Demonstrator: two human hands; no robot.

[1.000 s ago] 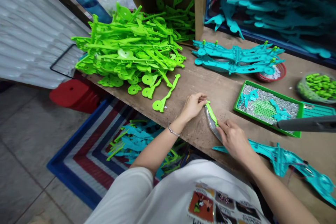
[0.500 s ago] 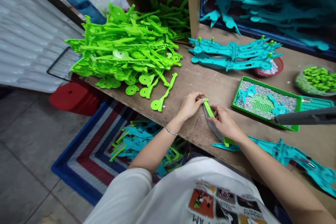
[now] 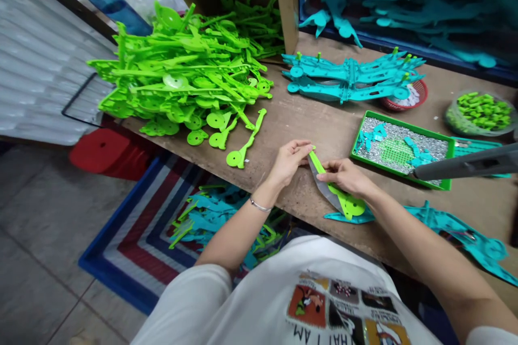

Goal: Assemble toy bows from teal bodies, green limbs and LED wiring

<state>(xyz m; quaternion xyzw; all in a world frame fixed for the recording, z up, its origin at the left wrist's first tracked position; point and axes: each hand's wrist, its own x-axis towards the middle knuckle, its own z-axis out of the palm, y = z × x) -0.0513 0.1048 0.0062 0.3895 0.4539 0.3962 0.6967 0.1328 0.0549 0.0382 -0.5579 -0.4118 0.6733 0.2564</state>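
Between my hands is a green plastic part [image 3: 351, 205] with a rounded, holed end and a narrow arm, and a grey curved blade-like piece [image 3: 326, 190] runs along its side. My left hand [image 3: 289, 161] pinches the narrow far tip of the green part. My right hand [image 3: 343, 175] is closed around its middle, thumb on top. Under the rounded end, a long turquoise plastic part [image 3: 439, 221] lies along the table's front edge, partly hidden by my right forearm.
A big heap of green parts [image 3: 182, 75] covers the table's left. Turquoise assemblies [image 3: 348, 78] lie at the back. On the right are a green tray [image 3: 404, 148] of small metal pieces, a grey tool [image 3: 465, 161] and a tub of green bits [image 3: 481, 113]. A blue-rimmed bin [image 3: 117, 275] stands below.
The green part has turned so that its rounded holed end shows more. My right hand has shifted slightly along it; my left hand still pinches the tip. The whole view has shifted a little.
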